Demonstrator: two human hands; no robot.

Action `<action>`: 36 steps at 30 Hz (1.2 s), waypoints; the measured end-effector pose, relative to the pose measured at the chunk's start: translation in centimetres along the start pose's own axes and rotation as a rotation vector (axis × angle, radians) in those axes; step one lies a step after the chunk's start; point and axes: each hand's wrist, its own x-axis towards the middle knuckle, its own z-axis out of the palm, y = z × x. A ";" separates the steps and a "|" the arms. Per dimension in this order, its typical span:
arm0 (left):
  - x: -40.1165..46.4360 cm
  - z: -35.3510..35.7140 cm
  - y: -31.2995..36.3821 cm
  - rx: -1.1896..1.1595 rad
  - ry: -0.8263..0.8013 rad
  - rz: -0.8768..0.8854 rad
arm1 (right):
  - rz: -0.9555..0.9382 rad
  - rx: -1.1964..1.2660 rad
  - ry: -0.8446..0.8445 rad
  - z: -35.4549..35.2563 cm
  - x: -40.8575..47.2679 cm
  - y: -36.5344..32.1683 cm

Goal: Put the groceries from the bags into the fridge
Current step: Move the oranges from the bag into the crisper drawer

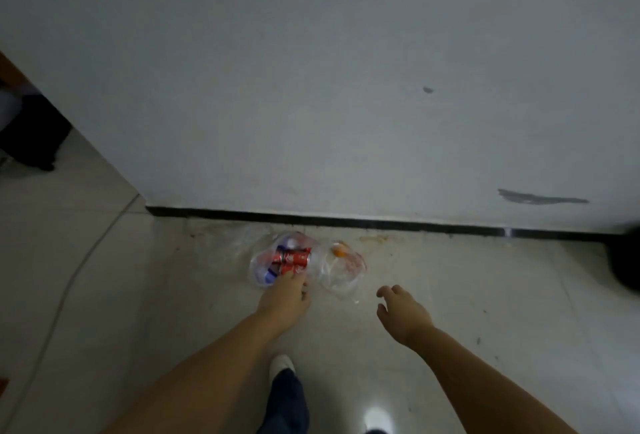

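Note:
Two clear plastic bags lie on the tiled floor by the wall. The left bag holds red soda cans and blue-and-white cans. The right bag is nearly flat, with an orange fruit at its far edge. My left hand reaches down to the near edge of the left bag, its fingertips at the cans; whether it grips anything is unclear. My right hand hovers open over the floor, near and right of the right bag, holding nothing. No fridge is in view.
A white wall with a black baseboard stands right behind the bags. My feet are on the floor below my arms. A dark object sits at the right edge. A doorway opens at the far left.

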 end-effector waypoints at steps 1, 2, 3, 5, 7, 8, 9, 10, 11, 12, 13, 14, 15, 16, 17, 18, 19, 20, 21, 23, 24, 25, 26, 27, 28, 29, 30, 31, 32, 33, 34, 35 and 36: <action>1.3 0.1 -0.5 -0.004 -0.040 0.000 | 0.011 0.011 -0.029 0.5 1.1 -0.4; 2.5 0.4 -0.9 -0.013 -0.080 0.000 | 0.026 0.028 -0.051 1.2 2.1 -0.6; 3.8 1.1 -1.4 -0.020 -0.118 -0.003 | 0.040 0.047 -0.067 2.0 3.2 -0.6; 6.2 3.0 -2.3 -0.035 -0.187 -0.017 | 0.075 0.095 -0.095 3.7 5.6 -0.5; 9.3 5.3 -3.3 -0.057 -0.217 -0.014 | 0.107 0.139 -0.118 5.7 8.8 0.1; 11.4 6.7 -3.9 -0.052 -0.217 0.010 | 0.115 0.154 -0.119 7.0 11.0 0.6; 13.6 8.3 -4.7 -0.041 -0.210 0.033 | 0.119 0.162 -0.123 8.4 13.3 1.2; 15.9 10.0 -5.6 -0.029 -0.206 0.049 | 0.117 0.163 -0.130 10.1 15.7 1.8; 18.4 11.9 -6.6 -0.027 -0.202 0.058 | 0.109 0.159 -0.133 11.9 18.4 2.5; 20.9 13.9 -7.7 -0.032 -0.193 0.062 | 0.102 0.154 -0.135 13.8 21.0 3.2; 23.5 16.0 -8.7 -0.039 -0.181 0.060 | 0.099 0.151 -0.135 15.7 23.7 4.0; 26.0 18.1 -9.7 -0.045 -0.162 0.063 | 0.096 0.152 -0.130 17.6 26.4 4.8; 28.3 20.1 -10.5 -0.049 -0.135 0.075 | 0.095 0.153 -0.125 19.6 29.1 5.6; 30.5 22.0 -11.1 -0.050 -0.092 0.094 | 0.095 0.155 -0.118 21.5 31.7 6.4; 32.7 23.7 -11.7 -0.043 -0.031 0.117 | 0.091 0.153 -0.106 23.4 34.3 7.0; 35.0 25.3 -12.3 -0.023 0.034 0.148 | 0.084 0.148 -0.092 25.2 37.0 7.7; 37.3 26.8 -12.7 0.008 0.092 0.187 | 0.078 0.146 -0.084 27.0 39.6 8.3; 39.6 28.1 -13.1 0.043 0.133 0.225 | 0.070 0.147 -0.080 28.5 42.3 8.8; 42.0 29.4 -13.5 0.071 0.145 0.255 | 0.060 0.139 -0.082 29.8 44.9 9.4; 46.5 31.7 -14.6 0.073 0.110 0.277 | 0.017 0.085 -0.051 32.2 50.4 10.8; 48.5 32.7 -15.3 0.036 0.085 0.280 | -0.002 0.052 -0.004 32.9 52.7 11.4; 50.1 33.7 -15.9 -0.022 0.063 0.274 | -0.002 0.027 0.039 33.3 54.7 12.1; 51.2 34.6 -16.5 -0.098 0.042 0.251 | 0.003 0.015 0.061 33.7 56.2 12.7; 52.0 35.1 -16.8 -0.191 0.029 0.211 | 0.011 0.016 0.049 33.9 57.3 13.2; 52.6 35.4 -17.1 -0.286 0.028 0.155 | 0.015 0.024 0.022 34.1 58.1 13.7; 53.0 35.3 -17.2 -0.383 0.044 0.093 | 0.020 0.044 0.004 34.2 58.7 14.1; 53.2 34.9 -17.2 -0.477 0.079 0.037 | 0.025 0.071 -0.003 34.2 59.1 14.4; 53.2 34.4 -17.3 -0.554 0.127 -0.004 | 0.029 0.085 -0.008 34.1 59.4 14.4; 53.1 33.9 -17.4 -0.606 0.176 -0.034 | 0.028 0.068 -0.021 34.1 59.6 14.2; 52.9 33.5 -17.5 -0.639 0.217 -0.053 | 0.029 0.029 -0.043 34.2 59.8 13.7; 52.8 33.3 -17.6 -0.660 0.246 -0.064 | 0.027 0.005 -0.064 34.3 60.0 13.2; 52.7 33.2 -17.7 -0.675 0.266 -0.064 | 0.032 0.012 -0.071 34.3 60.5 12.6; 52.8 33.2 -17.7 -0.687 0.273 -0.062 | 0.041 0.034 -0.064 34.3 61.0 11.9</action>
